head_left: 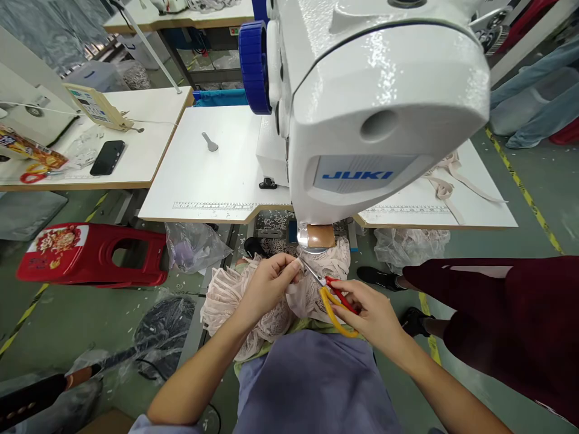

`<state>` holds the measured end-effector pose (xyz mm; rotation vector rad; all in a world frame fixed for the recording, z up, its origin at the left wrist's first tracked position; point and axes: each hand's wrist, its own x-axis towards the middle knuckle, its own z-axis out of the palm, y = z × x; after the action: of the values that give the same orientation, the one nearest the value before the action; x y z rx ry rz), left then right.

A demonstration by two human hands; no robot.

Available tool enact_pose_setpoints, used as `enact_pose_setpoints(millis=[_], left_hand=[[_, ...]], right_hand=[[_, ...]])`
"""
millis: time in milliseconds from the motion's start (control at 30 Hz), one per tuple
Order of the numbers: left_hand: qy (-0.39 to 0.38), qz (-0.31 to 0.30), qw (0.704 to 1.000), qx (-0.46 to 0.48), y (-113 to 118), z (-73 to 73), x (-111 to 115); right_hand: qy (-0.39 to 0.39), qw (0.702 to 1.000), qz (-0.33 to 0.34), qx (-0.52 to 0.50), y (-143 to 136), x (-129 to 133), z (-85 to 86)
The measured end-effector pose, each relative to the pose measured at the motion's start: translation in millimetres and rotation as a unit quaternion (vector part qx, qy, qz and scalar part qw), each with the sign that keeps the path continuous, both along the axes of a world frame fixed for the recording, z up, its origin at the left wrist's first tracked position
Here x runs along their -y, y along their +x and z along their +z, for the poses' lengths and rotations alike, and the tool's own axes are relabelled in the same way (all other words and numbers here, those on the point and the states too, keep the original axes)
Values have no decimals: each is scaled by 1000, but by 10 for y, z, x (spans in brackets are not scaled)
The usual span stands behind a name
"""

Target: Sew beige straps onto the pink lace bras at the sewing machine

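Observation:
My right hand grips a pair of scissors with one red and one yellow handle. Their blades point up and to the left, reaching close to the fingertips of my left hand. Between its thumb and fingers, my left hand pinches a piece of pale pink lace fabric. A bundle of the same pale lace pieces lies in my lap under my left wrist. More lace hangs just below the sewing machine head, beyond the scissors.
A white sewing table stands ahead, with pale straps on its right part. At left are a red stool, a plastic bag and a side table with a phone. A person in dark red clothing stands close at right.

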<state>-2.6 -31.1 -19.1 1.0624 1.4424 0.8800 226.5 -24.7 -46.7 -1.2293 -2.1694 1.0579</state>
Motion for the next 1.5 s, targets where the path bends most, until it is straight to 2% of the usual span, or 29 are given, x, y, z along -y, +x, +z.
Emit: enact_pose_setpoints(millis=[67, 133, 233, 300, 367, 467, 533, 600, 667, 733, 767, 833, 867, 900, 967, 1033, 1133, 1200, 1267, 1333, 1400, 1500], left_hand=[[7, 20, 1000, 14, -1, -17, -9], [31, 33, 999, -12, -28, -23, -14], [96, 32, 985, -142, -102, -26, -10], [128, 17, 966, -225, -150, -23, -13], [139, -14, 954, -267, -186, 0, -36], [108, -84, 963, -234, -239, 89, -115], [74, -152, 969, -181, -300, 162, -178], [63, -207, 959, -184, -378, 207, -224], [80, -223, 936, -259, -438, 197, -238], [133, -216, 897, -361, -433, 136, -216], [173, -211, 874, -402, -398, 95, -194], [268, -209, 834, -435, -269, 19, -137], [311, -213, 820, -430, -184, -9, -107], [342, -218, 811, -421, -94, -27, -78], [374, -227, 803, -405, 81, -30, -30], [362, -211, 820, -389, 229, 2, -3], [276, -155, 899, -303, 395, 76, -6], [202, -102, 951, -211, 471, 114, -29], [150, -42, 978, -140, 509, 130, -56], [132, 8, 984, -124, 500, 126, -76], [133, 39, 977, -162, 445, 108, -91], [182, 20, 943, -278, 329, 74, -119]], right_hand=[[-2, 1000, -18, 0, 85, 28, -24], [-4, 1000, -25, 7, 216, 14, -37], [-1, 999, -28, 44, 454, -169, -13], [12, 994, -56, 89, 585, -438, 22], [42, 983, -109, 144, 667, -818, 50], [108, 954, -181, 214, 724, -1470, 52], [155, 943, -172, 238, 747, -1812, 26], [197, 937, -156, 242, 750, -1951, -12], [225, 936, -167, 214, 703, -1832, -55], [207, 953, -171, 140, 591, -1486, -88], [174, 970, -152, 81, 513, -1262, -96], [57, 998, -12, -4, 321, -801, -93], [7, 998, 55, -22, 217, -599, -84], [-20, 994, 101, -38, 115, -433, -74], [-48, 987, 134, -70, -64, -222, -57], [-68, 983, 106, -136, -183, -152, -38], [-128, 964, -11, -234, -269, -187, 37], [-161, 952, -92, -244, -307, -252, 127], [-172, 946, -128, -244, -348, -347, 225], [-157, 945, -137, -252, -385, -476, 299], [-124, 952, -146, -239, -404, -632, 332], [-81, 966, -143, -200, -404, -868, 318]])
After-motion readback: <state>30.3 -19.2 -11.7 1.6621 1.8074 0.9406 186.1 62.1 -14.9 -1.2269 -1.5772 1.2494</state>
